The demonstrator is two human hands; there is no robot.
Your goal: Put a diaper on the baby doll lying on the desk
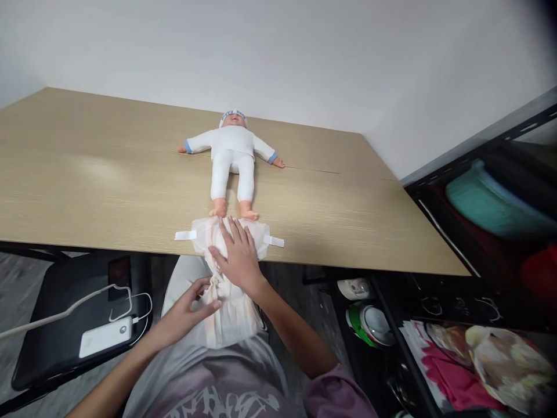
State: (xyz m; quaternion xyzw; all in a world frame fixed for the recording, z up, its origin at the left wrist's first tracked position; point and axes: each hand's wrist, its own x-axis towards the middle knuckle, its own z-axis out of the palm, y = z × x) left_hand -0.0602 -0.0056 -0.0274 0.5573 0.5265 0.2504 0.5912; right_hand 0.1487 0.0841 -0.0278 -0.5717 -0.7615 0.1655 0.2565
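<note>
An unfolded white diaper [237,310] with pale orange stripes hangs from the table's front edge down to my lap. Its upper end lies on the tabletop, with two white side tabs spread out left and right. My right hand [238,255] rests flat on this upper part, fingers spread toward the doll's feet. Lower down, my left hand [191,310] touches the diaper's left edge, thumb and fingers apart; some fingertips are partly hidden. Just beyond the diaper, a baby doll [234,148] in white clothes and cap lies on its back, arms out and feet toward me.
The wooden table [108,180] meets a white wall behind. At lower left, a white power bank [107,337] with cables sits on a black surface [52,325]. A dark shelf at right holds a pink cloth [456,377], plastic bags and a teal item [496,203].
</note>
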